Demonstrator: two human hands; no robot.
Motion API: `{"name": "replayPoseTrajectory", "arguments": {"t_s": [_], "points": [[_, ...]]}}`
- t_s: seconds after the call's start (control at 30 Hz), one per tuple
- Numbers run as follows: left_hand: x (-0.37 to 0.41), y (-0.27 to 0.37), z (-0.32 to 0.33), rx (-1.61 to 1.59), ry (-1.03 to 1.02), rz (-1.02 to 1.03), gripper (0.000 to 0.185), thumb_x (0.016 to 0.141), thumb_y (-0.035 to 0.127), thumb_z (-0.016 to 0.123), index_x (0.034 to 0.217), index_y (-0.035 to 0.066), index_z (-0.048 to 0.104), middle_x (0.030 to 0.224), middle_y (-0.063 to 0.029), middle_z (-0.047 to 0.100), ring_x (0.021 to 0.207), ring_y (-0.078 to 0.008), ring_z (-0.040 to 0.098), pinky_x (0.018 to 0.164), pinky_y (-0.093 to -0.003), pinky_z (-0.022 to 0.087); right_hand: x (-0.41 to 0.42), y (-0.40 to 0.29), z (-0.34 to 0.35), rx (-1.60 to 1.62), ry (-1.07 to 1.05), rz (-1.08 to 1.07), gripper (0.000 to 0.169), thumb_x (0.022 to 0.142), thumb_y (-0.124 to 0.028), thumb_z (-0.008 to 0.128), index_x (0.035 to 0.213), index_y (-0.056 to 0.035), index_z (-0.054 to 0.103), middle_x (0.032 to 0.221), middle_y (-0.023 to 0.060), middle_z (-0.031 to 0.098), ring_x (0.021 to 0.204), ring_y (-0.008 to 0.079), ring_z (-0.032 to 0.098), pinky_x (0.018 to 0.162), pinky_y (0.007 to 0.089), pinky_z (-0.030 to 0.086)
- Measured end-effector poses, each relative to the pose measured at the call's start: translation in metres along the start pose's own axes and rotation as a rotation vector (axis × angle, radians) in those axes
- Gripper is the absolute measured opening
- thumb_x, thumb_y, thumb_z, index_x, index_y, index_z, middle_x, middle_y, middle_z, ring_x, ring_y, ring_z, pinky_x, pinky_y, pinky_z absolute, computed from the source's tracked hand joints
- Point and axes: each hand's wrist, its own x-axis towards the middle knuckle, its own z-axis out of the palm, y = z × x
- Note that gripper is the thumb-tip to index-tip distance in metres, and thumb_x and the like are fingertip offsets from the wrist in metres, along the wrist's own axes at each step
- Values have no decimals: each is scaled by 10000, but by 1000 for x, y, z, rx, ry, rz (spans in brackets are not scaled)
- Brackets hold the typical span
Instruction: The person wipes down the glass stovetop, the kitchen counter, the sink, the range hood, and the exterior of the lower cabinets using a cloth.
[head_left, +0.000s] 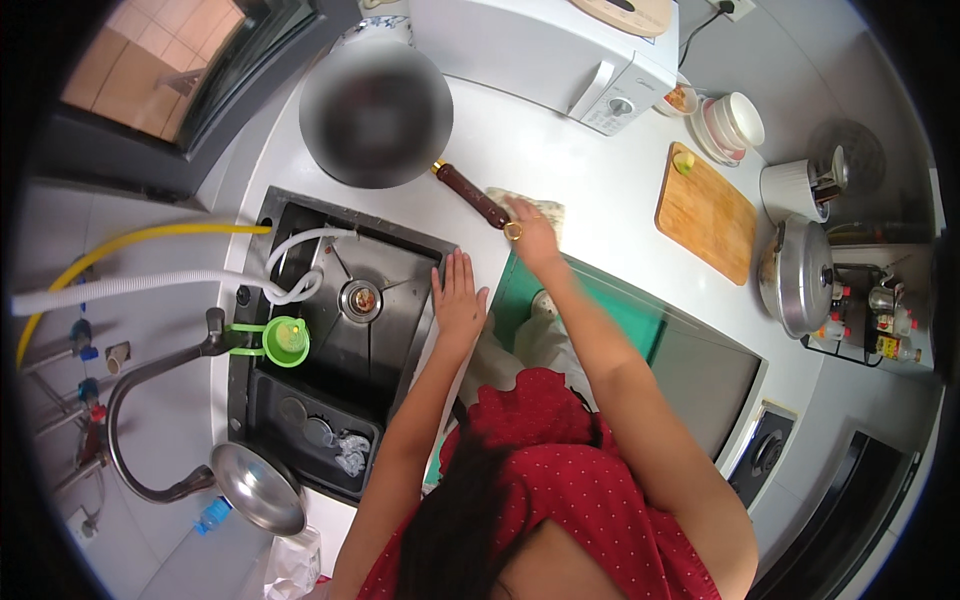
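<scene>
My right hand (534, 234) rests on a patterned cloth (553, 214) on the white countertop, its fingers over the fabric. Just left of those fingers ends the dark brown handle (472, 196) of a pan, which has a gold ring at its tip. The round pan body (375, 120) is blurred, so what is inside cannot be made out. My left hand (457, 300) lies flat on the counter at the right rim of the dark sink (405, 232), fingers extended and holding nothing. A green strainer cup (286, 341) hangs at the sink's left side.
A white microwave (525, 52) stands at the back. To the right are a wooden cutting board (709, 214) with a piece of fruit (683, 163), stacked bowls (731, 124) and a lidded metal pot (802, 277). The faucet (112, 420) and a steel bowl (259, 487) are at left.
</scene>
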Motion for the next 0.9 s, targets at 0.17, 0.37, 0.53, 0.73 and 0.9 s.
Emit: {"name": "replayPoseTrajectory", "arguments": {"t_s": [0.17,0.37,0.53,0.73,0.9], "points": [[2,3,-4,3,27,13,701,881,336,504,1421,-62,301,1508,-197,266,1413,-314,225,1155,-521,80,-50,93,-42,-201,75,128,539,746,37,497,1241,-150,598,1317,133,531,1203,320,501,1002,404,431],[28,33,5,-26,59,-59,688,879,318,520,1400,-82,313,1484,-219,287,1398,-355,237,1130,-575,103,-106,144,-65,-249,174,351,604,712,61,520,1281,-135,570,1320,151,514,1194,343,490,1023,431,407],[88,92,18,-155,140,95,625,911,308,493,1403,-49,347,1502,-173,288,1390,-341,266,1142,-520,141,-54,115,-32,-250,85,207,584,733,42,510,1293,-119,552,1348,161,491,1228,336,468,1053,437,372],[107,101,42,18,88,83,628,930,341,458,1408,-49,339,1492,-179,312,1391,-320,270,1145,-524,122,-22,99,-28,-15,-89,-186,465,802,-59,524,1258,-129,580,1384,87,478,1241,311,467,1036,403,401],[106,105,39,90,78,81,646,929,354,446,1432,-29,313,1492,-172,317,1389,-317,278,1147,-529,113,17,132,-23,-180,-25,-202,464,809,-56,511,1260,-143,579,1384,69,487,1234,289,485,1025,361,426]]}}
